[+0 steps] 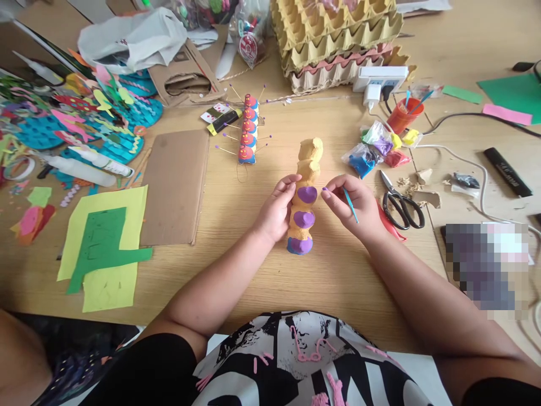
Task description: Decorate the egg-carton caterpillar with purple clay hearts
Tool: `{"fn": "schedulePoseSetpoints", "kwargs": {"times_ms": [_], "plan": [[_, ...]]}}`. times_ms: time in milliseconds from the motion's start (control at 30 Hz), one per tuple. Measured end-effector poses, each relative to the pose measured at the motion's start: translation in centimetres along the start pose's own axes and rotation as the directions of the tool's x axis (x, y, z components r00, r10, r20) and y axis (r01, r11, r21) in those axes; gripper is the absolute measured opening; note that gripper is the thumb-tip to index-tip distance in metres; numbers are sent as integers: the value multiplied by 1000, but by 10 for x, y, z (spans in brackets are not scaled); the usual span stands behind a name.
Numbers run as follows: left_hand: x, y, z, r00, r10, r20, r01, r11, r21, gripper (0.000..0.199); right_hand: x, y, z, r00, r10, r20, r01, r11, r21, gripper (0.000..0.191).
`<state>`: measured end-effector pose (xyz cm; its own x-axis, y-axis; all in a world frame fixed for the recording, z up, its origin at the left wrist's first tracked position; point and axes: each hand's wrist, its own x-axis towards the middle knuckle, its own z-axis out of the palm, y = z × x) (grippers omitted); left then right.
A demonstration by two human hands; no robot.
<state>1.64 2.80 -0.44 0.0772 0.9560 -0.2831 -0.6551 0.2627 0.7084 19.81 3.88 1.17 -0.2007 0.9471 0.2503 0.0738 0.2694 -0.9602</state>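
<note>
A strip of egg-carton cups (308, 170), painted yellow-orange, stands lengthwise before me. Purple clay patches (304, 219) cover its three nearer cups, and the nearest also has blue along its edge. My left hand (275, 210) grips the strip's left side between thumb and fingers. Just right of the strip, my right hand (355, 204) is closed around a thin light-blue stick tool (350, 205). A small purple bit (324, 189) shows at its fingertips, apart from the strip. Farther back lies a finished-looking caterpillar (248, 129) in red, blue and yellow, with purple-tipped sticks for legs.
Black-handled scissors (401, 206) and bagged clay (372, 148) lie right, near an orange cup (404, 115). Egg trays (338, 42) are stacked behind, beside a power strip (380, 78). Cardboard (175, 186), green and yellow sheets (105, 242) and glue bottles (76, 168) are left.
</note>
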Motion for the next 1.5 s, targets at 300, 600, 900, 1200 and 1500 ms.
{"fn": "schedulePoseSetpoints", "kwargs": {"times_ms": [300,600,900,1200,1500], "plan": [[-4,0,0,998,33,45,-41,984,172,32,-1,-1,1,950,-306,68,304,845,-439,28],[-6,-1,2,985,19,169,-46,987,155,47,-4,-13,5,943,-319,93,318,785,-532,19],[-8,0,5,988,42,145,-65,986,152,38,-4,-9,6,932,-340,126,347,734,-583,21],[-4,-4,-1,996,51,71,-64,982,180,29,-5,-13,6,916,-353,191,392,686,-612,23],[-7,10,-3,993,-108,41,107,994,24,23,0,-18,-2,995,-48,-89,40,995,-90,39]]}}
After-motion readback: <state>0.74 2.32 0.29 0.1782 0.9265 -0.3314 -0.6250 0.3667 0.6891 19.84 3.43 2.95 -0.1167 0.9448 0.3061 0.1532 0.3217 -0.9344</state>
